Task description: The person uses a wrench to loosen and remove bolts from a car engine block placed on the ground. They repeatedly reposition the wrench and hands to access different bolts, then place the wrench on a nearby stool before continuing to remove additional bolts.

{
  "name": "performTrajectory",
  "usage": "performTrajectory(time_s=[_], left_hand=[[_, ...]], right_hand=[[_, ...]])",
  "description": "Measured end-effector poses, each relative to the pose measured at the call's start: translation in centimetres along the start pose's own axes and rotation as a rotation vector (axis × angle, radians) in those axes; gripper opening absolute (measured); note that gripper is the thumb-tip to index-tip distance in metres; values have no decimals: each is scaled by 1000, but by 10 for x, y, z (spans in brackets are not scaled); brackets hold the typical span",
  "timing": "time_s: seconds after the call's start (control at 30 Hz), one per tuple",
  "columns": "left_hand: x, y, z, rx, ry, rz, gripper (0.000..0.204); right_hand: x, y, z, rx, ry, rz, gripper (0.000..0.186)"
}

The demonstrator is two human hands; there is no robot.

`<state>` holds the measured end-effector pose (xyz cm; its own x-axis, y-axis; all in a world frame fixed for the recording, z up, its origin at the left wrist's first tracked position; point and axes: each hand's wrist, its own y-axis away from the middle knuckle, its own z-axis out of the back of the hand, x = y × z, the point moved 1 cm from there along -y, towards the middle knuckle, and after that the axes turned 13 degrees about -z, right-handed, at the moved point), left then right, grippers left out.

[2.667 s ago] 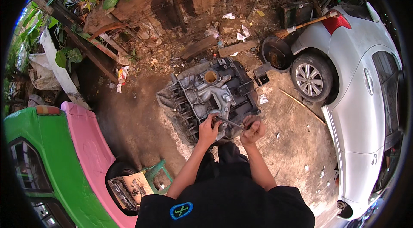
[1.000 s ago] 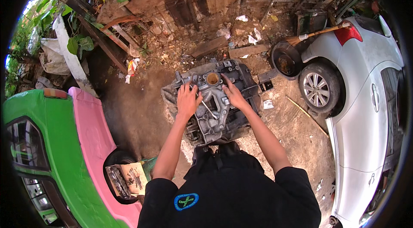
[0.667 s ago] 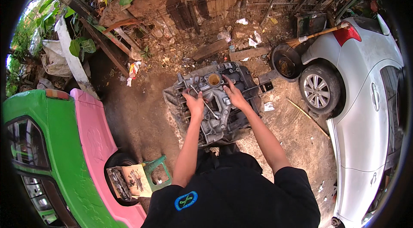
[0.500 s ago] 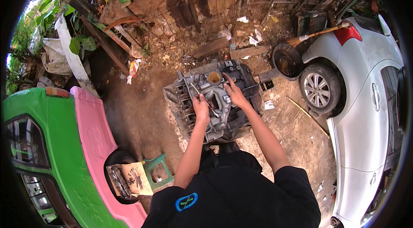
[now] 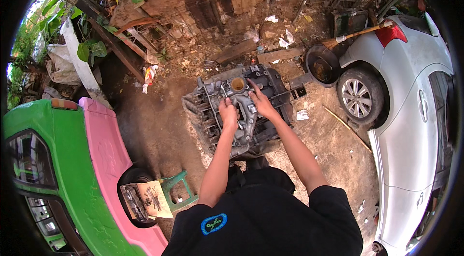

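In front of me stands a greasy car engine (image 5: 208,132) with a grey cast-metal intake manifold (image 5: 249,118) on top, its round throttle opening (image 5: 237,85) showing a tan inside. My left hand (image 5: 228,113) is closed around a slim silver wrench (image 5: 224,90), mostly covered by the fingers, over the left side of the manifold. My right hand (image 5: 262,104) rests on the manifold's right side, fingers stretched out and the index finger pointing toward the throttle opening. It holds nothing that I can see.
A silver car (image 5: 401,125) stands at the right, beside a black tub (image 5: 321,66) and a broom (image 5: 357,35). At the left is a green and pink vehicle (image 5: 104,145). Near it, a green stool (image 5: 180,190) adjoins an open box (image 5: 154,199) of tools. Litter and planks lie beyond the engine.
My left hand has moved slightly up and turned with the wrench, which now stands steeper and shows less. My right hand stays on the manifold, almost unmoved.
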<state>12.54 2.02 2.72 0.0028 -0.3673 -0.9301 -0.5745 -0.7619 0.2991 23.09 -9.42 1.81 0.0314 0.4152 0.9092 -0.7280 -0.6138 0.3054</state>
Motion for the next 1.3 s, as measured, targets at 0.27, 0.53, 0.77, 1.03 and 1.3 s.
performTrajectory(time_s=[0.27,0.53,0.77,1.03,1.3], left_hand=[[-4,7,1,-126,63,-29,25],[-11,3,30,-179,82,-2,27],[-10,42,29,100,259,-416,39],[-16,53,15,611,12,-518,50],[-12,54,32,762,53,-463,49]], right_hand=[[5,3,0,-16,43,37,54],[1,-1,3,47,42,9,55],[-8,-6,1,29,79,30,56],[5,0,6,81,-4,-27,56],[-11,9,-6,13,-53,86,57]])
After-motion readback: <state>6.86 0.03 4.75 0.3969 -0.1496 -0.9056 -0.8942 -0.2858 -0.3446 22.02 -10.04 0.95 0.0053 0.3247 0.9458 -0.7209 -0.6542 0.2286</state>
